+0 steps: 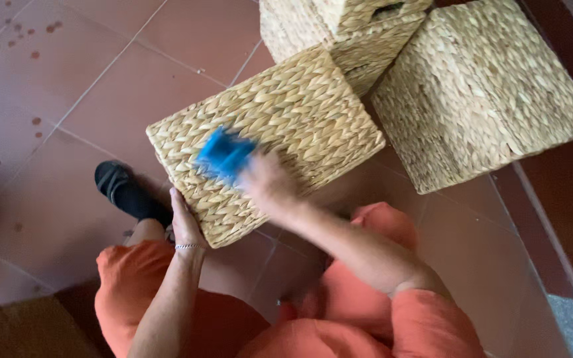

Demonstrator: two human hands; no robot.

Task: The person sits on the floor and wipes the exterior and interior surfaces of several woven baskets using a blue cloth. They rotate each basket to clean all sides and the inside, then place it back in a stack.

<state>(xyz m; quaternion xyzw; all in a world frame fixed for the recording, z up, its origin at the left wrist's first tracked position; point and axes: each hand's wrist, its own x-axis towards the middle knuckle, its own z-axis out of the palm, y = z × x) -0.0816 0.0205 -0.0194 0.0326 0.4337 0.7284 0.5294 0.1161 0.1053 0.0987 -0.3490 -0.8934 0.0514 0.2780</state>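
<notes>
At the centre of the head view, a woven straw basket (266,142) sits tipped over the person's lap, its flat side facing up. Three such baskets can be counted in all: this one, a second woven basket (482,93) at about two o'clock from it on the floor, and a third woven basket (346,26) at twelve o'clock, wedged against the other two at the top edge of the picture.

One blue cloth (225,154) lies on the upturned face of the centre basket, blurred by movement. Just beside it at four o'clock is the right hand (268,183), also blurred; its fingers meet the cloth and press it to the weave, though how far they curl cannot be told.

At seven o'clock from the basket's centre, the left hand (186,222) is closed around the basket's lower edge, thumb on the side wall, steadying it. A thin bracelet (188,246) circles that wrist.

One black shoe (124,189) rests at nine o'clock on the red tiled floor (101,86). Orange clothing (366,331) fills the bottom of the picture.
</notes>
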